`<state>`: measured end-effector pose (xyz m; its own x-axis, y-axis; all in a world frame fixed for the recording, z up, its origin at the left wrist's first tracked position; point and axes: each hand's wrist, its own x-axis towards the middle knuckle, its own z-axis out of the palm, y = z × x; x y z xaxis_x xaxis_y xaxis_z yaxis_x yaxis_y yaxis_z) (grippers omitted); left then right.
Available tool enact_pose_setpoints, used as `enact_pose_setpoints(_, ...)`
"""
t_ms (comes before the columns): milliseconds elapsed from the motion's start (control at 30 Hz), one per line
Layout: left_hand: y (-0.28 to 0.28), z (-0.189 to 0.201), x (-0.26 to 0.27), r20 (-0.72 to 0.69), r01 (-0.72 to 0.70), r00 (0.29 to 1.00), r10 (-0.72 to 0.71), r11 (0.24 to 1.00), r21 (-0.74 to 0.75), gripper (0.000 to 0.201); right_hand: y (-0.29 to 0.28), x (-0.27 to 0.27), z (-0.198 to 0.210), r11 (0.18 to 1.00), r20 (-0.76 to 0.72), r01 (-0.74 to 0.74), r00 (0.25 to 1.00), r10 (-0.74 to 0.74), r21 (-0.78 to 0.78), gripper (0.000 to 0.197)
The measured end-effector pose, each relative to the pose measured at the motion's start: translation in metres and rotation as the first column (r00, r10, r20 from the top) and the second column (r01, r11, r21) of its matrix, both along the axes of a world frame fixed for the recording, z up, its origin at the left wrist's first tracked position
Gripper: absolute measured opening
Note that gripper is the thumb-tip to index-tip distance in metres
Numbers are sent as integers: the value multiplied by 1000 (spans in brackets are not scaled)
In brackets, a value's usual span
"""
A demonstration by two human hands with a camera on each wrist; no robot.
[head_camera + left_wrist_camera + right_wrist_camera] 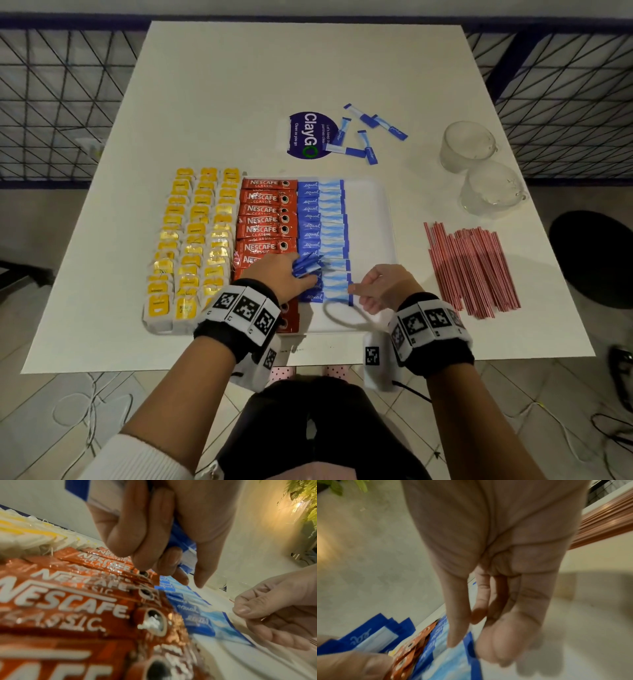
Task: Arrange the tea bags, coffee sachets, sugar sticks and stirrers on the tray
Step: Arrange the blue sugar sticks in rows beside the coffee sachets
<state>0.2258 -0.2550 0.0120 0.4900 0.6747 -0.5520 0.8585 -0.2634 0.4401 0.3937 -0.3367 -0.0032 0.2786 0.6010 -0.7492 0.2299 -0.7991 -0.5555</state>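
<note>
A white tray [370, 219] holds columns of yellow tea bags [191, 240], red Nescafe coffee sachets [265, 219] and blue sugar sticks [322, 222]. My left hand [308, 270] grips a small bundle of blue sugar sticks [306, 265] just above the near end of the sugar column; the left wrist view shows the left hand's fingers [154, 555] curled round the bundle [178, 539]. My right hand [356, 291] pinches the right end of a laid sugar stick [337, 291], also visible as a blue stick end [470, 642] in the right wrist view. Red stirrers [472, 270] lie on the table right of the tray.
Several loose sugar sticks [366, 133] lie beyond the tray next to a round blue sticker [308, 135]. Two glass cups [467, 147] [493, 188] stand at the back right. The tray's right strip is bare. A metal grid fence surrounds the white table [239, 85].
</note>
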Motion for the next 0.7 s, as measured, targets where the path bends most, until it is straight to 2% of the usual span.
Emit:
enact_pose_setpoints(67,1,6,1,43,-31,999,30,999,8,20,1,3,6,995,-14,42,999,-41,89,26)
enact_pose_setpoints(133,1,12,5,92,-52,994,56,998,-45,18,3,3,16,976,-51,89,995,-81,197,24)
enact_pose_setpoints(267,-4,26,14,249,-38,963,102,967,-251,19,5,-5,36,913,-219,159,973,-79,376,14)
enact_pose_setpoints(400,-13,45,20,336,-7,923,187,881,-472,29,7,-6,43,879,-228,143,973,-40,455,14)
enact_pose_setpoints(533,-18,54,19,336,4,924,182,876,-483,33,6,0,43,867,-258,170,965,-51,468,15)
enact_pose_setpoints(700,-17,54,14,341,-131,892,298,891,-436,32,8,9,43,872,-288,215,953,-90,441,17)
